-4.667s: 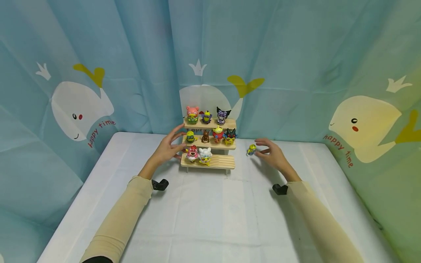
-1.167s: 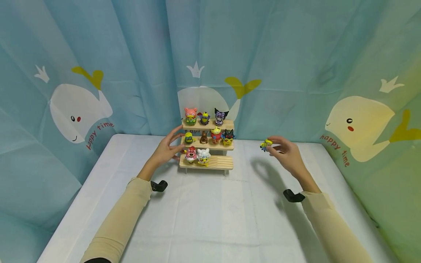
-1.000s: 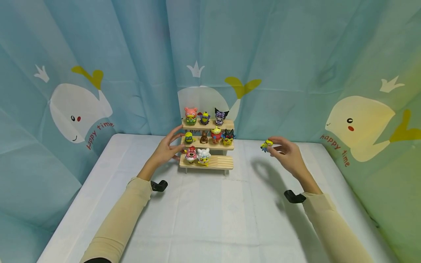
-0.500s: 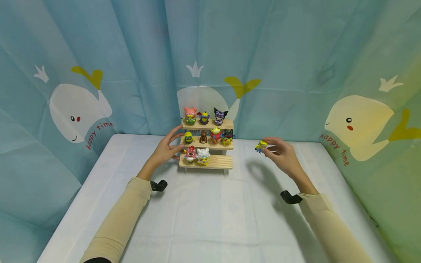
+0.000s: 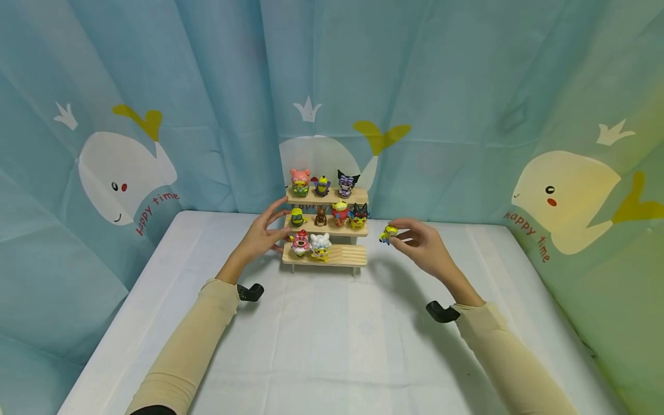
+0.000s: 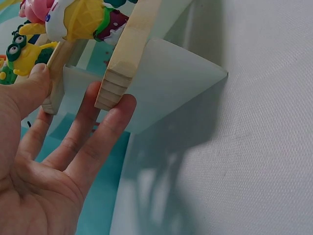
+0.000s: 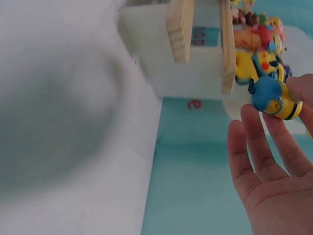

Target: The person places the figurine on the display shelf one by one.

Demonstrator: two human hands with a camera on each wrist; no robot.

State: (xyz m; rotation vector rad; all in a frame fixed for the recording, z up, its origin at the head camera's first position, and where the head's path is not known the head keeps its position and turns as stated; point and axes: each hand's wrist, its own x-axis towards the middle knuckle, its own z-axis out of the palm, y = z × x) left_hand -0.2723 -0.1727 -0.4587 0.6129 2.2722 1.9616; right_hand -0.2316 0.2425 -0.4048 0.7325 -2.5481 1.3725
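At the back of the table, a three-tier wooden display stand bears several small cartoon figurines. My left hand grips its left end; in the left wrist view the thumb lies on the middle plank and fingers touch the plank ends. Thumb and fingers of my right hand pinch a yellow-and-blue minion figurine, raised off the table just right of the stand. The right wrist view shows the minion figurine's blue base near the plank ends. On the bottom tier are a pink bear figurine and a white-hooded figurine.
The top tier carries a pink-hooded figurine, a purple-and-yellow one and a black-eared one. Several figurines fill the middle tier. A white cloth covers the table; a blue whale-print curtain hangs behind.
My right hand took up the minion figurine from the table, drew it right, and has since carried it left toward the stand. The left hand keeps its hold.
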